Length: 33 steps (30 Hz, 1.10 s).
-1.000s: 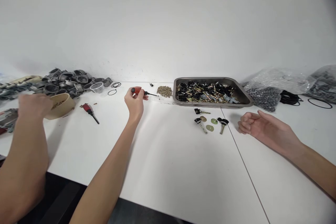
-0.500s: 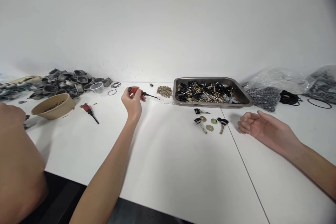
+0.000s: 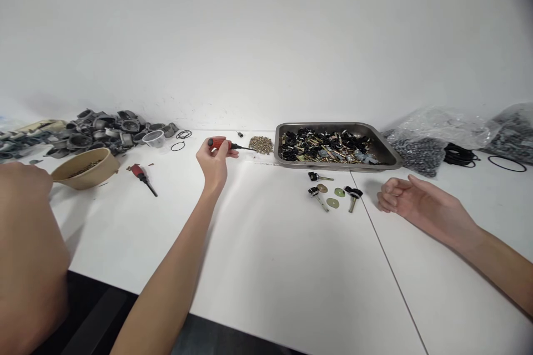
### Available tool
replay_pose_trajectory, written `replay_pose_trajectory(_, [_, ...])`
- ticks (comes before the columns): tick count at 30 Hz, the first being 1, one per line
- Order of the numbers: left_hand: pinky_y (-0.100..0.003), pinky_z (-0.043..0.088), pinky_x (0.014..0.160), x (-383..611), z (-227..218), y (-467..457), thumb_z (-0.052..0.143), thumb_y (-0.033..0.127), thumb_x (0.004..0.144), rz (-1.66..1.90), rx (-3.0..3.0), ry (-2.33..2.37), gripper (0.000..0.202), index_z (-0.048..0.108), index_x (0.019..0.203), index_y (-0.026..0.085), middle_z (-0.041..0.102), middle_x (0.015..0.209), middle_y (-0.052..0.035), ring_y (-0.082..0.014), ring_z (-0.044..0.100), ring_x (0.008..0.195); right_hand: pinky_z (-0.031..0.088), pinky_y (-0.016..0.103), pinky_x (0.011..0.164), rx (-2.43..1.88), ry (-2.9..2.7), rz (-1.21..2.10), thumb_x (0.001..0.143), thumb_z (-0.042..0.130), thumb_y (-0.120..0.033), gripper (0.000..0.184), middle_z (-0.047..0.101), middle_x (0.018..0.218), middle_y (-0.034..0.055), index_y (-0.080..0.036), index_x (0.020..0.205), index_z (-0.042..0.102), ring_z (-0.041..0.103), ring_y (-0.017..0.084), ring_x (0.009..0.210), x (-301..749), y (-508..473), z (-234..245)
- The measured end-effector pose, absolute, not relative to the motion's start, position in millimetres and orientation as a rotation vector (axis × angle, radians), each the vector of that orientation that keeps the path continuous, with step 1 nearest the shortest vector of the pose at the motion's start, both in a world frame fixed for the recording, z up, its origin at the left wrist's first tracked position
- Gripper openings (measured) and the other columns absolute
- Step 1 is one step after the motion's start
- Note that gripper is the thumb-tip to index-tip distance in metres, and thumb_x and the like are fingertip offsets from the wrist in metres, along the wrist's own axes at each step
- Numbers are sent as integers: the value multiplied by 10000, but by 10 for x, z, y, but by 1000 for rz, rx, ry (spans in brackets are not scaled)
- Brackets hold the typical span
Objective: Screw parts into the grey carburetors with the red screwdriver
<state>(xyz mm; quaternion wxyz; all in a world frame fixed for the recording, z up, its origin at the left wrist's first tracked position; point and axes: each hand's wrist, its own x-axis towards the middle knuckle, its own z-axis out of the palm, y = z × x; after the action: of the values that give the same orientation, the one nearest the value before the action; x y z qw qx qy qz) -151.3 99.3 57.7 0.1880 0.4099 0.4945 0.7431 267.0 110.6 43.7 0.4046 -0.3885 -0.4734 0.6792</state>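
Observation:
My left hand [image 3: 214, 163] is closed around the handle of a red-and-black screwdriver [image 3: 219, 143]. Its thin shaft points right, and the tip is at the left edge of a small pile of brass-coloured screws [image 3: 261, 145]. On the table's right side rests my right hand [image 3: 412, 199], palm turned inward, fingers loosely curled and apart, with nothing in it. Left of that hand lie three black-headed lock-like parts with metal stems [image 3: 353, 197], and among them several flat greenish-gold plates [image 3: 332, 203].
A metal tray [image 3: 339, 166] of mixed parts stands by the wall. Plastic bags [image 3: 441, 127] and black rings [image 3: 507, 163] lie right. Leftward are a second screwdriver [image 3: 144, 179], a tan bowl [image 3: 85, 172], a clear cup [image 3: 154, 138] and grey castings [image 3: 104, 127]. Another person's arm [image 3: 31, 255] reaches in.
My left hand has moved slightly right, bringing the screwdriver tip to the screw pile. The other person's hand has shifted right, against the tan bowl in view. My right hand has stayed still.

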Motion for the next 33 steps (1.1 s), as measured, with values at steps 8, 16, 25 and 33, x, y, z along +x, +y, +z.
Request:
replay_pose_trajectory(8, [-366,620,807,-1465,499,1053,692,308,724,1945,1178,1311,298,608,946,129,655,905,-58,-141,691,693,436,363,627,-973,-1184,1734,896,505,-469,358,487,690,61,-194,759,690,444,207,679,2666,1099,440])
replay_pose_trajectory(16, [-304,594,657,-1540,545,1036,648,309,753,2082,1168,1317,269,578,937,126,643,848,-46,-123,658,623,423,342,617,-947,-1180,1752,889,507,-468,371,472,675,58,-178,739,684,435,194,667,2660,1088,450])
replay_pose_trajectory(25, [-368,614,821,-1500,510,1070,684,305,727,1957,1179,1344,300,599,950,124,670,919,-69,-146,694,703,410,349,608,-973,-1159,1724,879,516,-462,365,446,669,54,-182,730,696,432,199,659,2639,1090,443])
replay_pose_trajectory(33, [-301,600,700,-1517,543,1028,663,305,732,2043,1189,1373,272,596,925,125,661,863,-51,-125,667,644,394,355,606,-994,-1158,1713,869,519,-470,374,447,674,61,-181,707,694,433,201,656,2622,1084,466])
